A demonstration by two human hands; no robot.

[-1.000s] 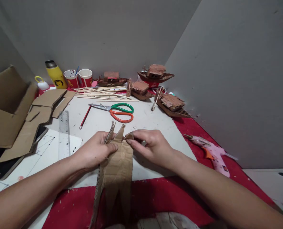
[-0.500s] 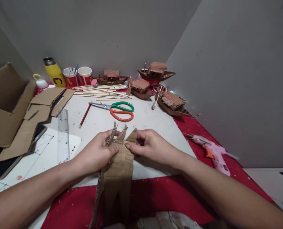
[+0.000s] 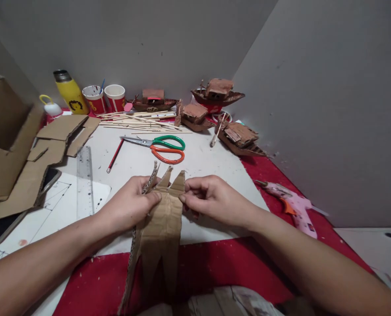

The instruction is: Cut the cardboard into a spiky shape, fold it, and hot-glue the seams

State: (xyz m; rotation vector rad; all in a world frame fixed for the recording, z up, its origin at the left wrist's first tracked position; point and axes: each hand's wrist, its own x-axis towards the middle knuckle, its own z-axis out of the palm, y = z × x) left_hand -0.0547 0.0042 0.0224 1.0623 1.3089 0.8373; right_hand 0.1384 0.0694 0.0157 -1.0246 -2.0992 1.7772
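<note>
Whereas a second ago the right-most pointed flap was bent down under the right fingers, it now stands up beside the other two, and the right hand [image 3: 211, 199] has slid to the edge just below it. That hand's thumb and forefinger are pressed together on the right edge of the cardboard piece [image 3: 162, 228], the other fingers curled underneath. The left hand [image 3: 129, 206] pinches the opposite edge near the top, thumb on the upper face and fingers behind, much as it did before. The cardboard piece is brown, creased and corrugated, with three pointed flaps at its far end and long tapering strips running down toward the person; its left strip shows the fluted inner layer. It is held over the near edge of a white board [image 3: 211, 166] that lies on a red cloth [image 3: 215, 267]. Beyond the hands lie green-and-orange scissors [image 3: 164, 148] and a red pencil [image 3: 115, 155], with a clear ruler [image 3: 85, 180] to the left. A pink glue gun [image 3: 291, 208] rests on the cloth to the right, and brown model boats [image 3: 240, 138] stand at the far side by the wall.
</note>
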